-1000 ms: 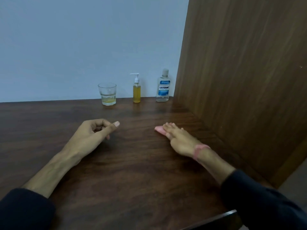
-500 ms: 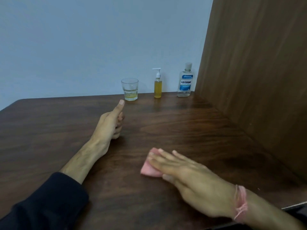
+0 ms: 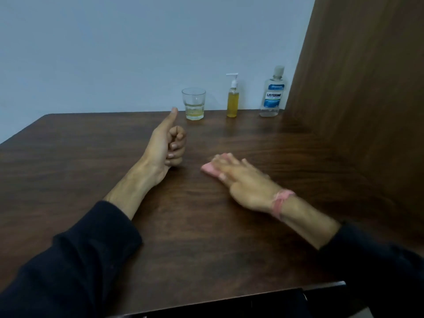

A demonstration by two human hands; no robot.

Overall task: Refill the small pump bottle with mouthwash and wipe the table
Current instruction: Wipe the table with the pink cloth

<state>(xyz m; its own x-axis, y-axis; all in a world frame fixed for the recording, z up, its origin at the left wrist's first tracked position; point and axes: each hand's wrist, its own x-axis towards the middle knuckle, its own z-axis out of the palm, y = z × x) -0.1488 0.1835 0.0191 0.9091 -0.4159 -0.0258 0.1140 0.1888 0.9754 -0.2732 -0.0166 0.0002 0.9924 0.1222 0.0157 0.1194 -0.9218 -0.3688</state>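
Our left hand (image 3: 166,143) has no grip on anything: its fingers are curled into the palm, thumb up, and it rests on its edge on the tabletop (image 3: 68,161), on the near side of the glass (image 3: 193,103) and a little to its left. Right of that hand, well in front of the glass, our right hand (image 3: 243,180) lies flat with straight fingers pressing a pink cloth (image 3: 210,168) onto the wood; it pinches nothing, and its outline is blurred, so we cannot say how much of the cloth is covered. The glass stands at the back edge with a little yellowish liquid in its bottom. Just right of the glass stands the small pump bottle (image 3: 232,99), nearly full of yellow liquid, and further right the mouthwash bottle (image 3: 273,95), next to the wooden side panel (image 3: 355,99). We judge the wiping step to be in hand. The risk is at the back row: a long stroke toward the glass could knock it or the narrow pump bottle and spill liquid over wood we have wiped. With only flat pressure on it, the cloth could also slip out or bunch up.
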